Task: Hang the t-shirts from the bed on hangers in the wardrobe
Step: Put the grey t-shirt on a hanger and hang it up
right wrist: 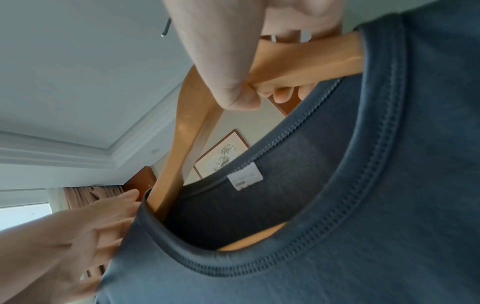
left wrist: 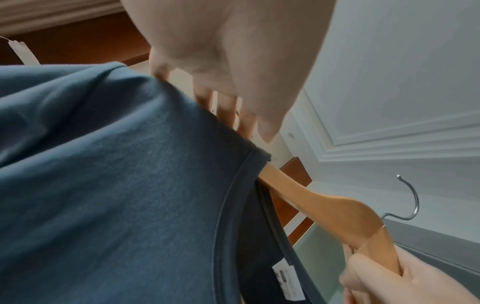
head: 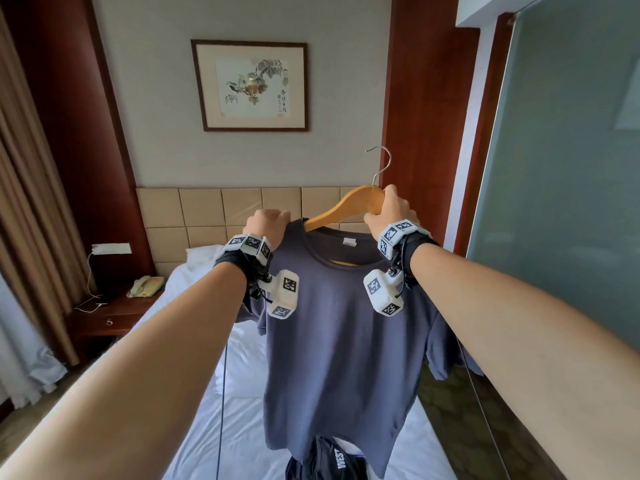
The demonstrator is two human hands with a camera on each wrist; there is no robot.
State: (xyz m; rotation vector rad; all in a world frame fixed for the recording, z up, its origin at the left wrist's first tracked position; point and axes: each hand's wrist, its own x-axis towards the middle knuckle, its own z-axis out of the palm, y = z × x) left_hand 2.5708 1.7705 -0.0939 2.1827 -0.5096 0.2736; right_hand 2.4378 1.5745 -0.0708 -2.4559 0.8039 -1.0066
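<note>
Blue-grey cotton, the t-shirt point(head: 332, 327) hangs at the centre of the head view, held up in the air over the bed point(head: 242, 375) so that its body drops free and the neck hole stays open. A wooden hanger point(head: 341, 211) is halfway in: its left arm has gone under the shirt's shoulder, while its right arm and metal hook point(head: 381, 164) stand bare above the collar, at upper right of the shirt.

The left hand point(head: 268, 225) sits at the shirt's shoulder seam; the left wrist view shows its fingers point(left wrist: 228, 109) curled over the cloth edge, gripping it, probably to keep the fabric taut against the hanger end. The right hand point(head: 389, 211) wraps the hanger near the hook, with its fingers point(right wrist: 283, 95) closed round the wood in the right wrist view, which gives it the leverage to tilt the bare arm down into the neck.

I judge the step as seating the second shoulder; the wardrobe is not in view. Another dark garment point(head: 332, 459) lies on the bed at the bottom edge, seemingly waiting. Behind are a padded headboard point(head: 207, 209), a framed picture point(head: 252, 84) and, at left, a nightstand point(head: 104, 317) with a telephone point(head: 143, 285).
</note>
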